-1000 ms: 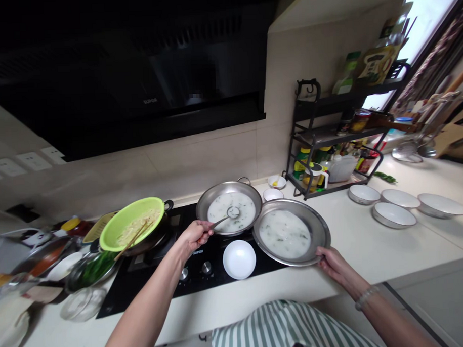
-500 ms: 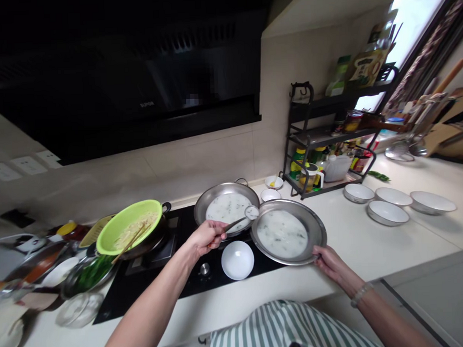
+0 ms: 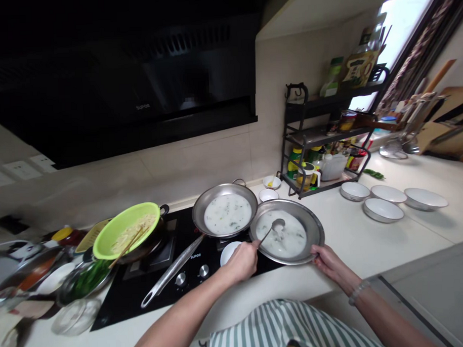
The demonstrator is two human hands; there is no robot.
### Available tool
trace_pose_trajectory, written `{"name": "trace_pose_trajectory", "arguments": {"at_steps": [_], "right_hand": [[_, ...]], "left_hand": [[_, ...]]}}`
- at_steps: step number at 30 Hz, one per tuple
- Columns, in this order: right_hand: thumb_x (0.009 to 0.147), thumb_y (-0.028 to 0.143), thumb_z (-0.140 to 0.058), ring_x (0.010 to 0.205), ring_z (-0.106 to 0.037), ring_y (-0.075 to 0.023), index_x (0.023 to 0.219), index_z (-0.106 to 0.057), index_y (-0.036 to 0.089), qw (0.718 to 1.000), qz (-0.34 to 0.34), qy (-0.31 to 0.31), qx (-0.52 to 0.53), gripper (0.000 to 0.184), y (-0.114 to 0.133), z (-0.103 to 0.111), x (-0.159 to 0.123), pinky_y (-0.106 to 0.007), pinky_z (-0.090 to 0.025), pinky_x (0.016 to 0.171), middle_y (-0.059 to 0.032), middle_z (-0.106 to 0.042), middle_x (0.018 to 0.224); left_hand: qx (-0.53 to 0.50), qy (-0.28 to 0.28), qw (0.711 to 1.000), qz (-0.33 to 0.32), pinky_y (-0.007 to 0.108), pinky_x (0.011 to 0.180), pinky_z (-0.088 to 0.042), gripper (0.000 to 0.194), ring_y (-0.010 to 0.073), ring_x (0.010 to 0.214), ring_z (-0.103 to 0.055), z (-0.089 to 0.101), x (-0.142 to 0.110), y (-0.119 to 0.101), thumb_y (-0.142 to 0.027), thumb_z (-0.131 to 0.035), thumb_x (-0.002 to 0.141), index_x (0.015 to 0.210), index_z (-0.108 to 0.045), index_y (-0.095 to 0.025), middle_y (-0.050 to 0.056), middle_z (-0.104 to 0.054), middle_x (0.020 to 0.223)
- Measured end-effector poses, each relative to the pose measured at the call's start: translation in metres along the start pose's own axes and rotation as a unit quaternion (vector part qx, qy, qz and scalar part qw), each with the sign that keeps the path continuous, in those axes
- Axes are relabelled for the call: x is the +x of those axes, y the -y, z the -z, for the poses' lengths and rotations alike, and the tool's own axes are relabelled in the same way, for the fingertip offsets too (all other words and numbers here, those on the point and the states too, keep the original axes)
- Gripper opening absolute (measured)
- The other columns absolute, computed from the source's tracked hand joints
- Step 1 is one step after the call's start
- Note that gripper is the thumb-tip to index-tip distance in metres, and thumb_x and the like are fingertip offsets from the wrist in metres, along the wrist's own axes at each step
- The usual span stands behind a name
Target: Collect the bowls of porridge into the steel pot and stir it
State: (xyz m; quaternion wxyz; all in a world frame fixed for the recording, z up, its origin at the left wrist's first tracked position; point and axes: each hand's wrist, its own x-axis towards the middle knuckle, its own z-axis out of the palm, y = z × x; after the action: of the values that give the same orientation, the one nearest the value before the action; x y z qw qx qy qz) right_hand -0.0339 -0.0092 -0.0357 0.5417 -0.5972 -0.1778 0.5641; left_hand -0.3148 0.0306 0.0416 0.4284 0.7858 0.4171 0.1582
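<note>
My left hand (image 3: 242, 261) is closed round the handle of a metal ladle (image 3: 273, 228), whose bowl rests in the white liquid of a wide steel basin (image 3: 312, 222). My right hand (image 3: 327, 259) grips that basin's near right rim. Behind it on the black cooktop (image 3: 144, 283) stands a steel pan (image 3: 202, 205) of the same white liquid with green flecks; its long handle points toward me. A small white bowl (image 3: 228, 250) lies partly hidden behind my left hand.
A green colander (image 3: 112, 231) of noodles with chopsticks sits on a pot at the left, amid crowded dishes. Two small cups (image 3: 269, 188), a black spice rack (image 3: 321, 145) and three white bowls (image 3: 382, 201) stand on the counter to the right.
My left hand carried the ladle from the pan rightward into the basin. The view shifted slightly; the pan's long handle now shows.
</note>
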Motion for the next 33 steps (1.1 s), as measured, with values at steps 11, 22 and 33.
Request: {"name": "trace_pose_trajectory", "arguments": {"at_steps": [11,22,33], "right_hand": [[0.05,0.011,-0.056,0.034,-0.041,-0.0073,0.05,-0.048,0.019,1.0,0.001,0.004,0.003,0.011,-0.003,0.004,0.006,-0.017,-0.034,0.034,0.0041,-0.048,0.04],[0.05,0.011,-0.056,0.032,-0.038,-0.0065,0.048,-0.048,0.019,1.0,0.002,-0.01,-0.008,0.011,-0.001,0.003,0.006,-0.018,-0.031,0.032,0.0035,-0.046,0.038],[0.051,0.012,-0.056,0.033,-0.039,-0.0068,0.049,-0.047,0.02,1.0,-0.004,-0.008,-0.017,0.013,0.0,0.002,0.004,-0.017,-0.033,0.033,0.0039,-0.047,0.039]], "left_hand": [[-0.148,-0.112,0.982,0.039,0.023,0.055,-0.038,0.043,0.0109,0.05,-0.046,0.028,-0.007,0.006,-0.018,-0.047,0.084,0.124,-0.056,-0.007,-0.001,-0.056,0.059],[0.027,-0.175,0.97,0.168,0.021,0.053,-0.034,0.02,0.0108,0.049,-0.048,0.113,-0.03,0.038,-0.005,-0.052,0.072,0.073,-0.07,-0.012,0.0,-0.057,0.05],[-0.152,-0.116,0.945,0.266,0.019,0.035,-0.013,0.006,0.0028,0.03,-0.025,0.114,-0.022,0.052,-0.009,-0.057,0.076,0.075,-0.062,-0.011,-0.005,-0.05,0.044]]}}
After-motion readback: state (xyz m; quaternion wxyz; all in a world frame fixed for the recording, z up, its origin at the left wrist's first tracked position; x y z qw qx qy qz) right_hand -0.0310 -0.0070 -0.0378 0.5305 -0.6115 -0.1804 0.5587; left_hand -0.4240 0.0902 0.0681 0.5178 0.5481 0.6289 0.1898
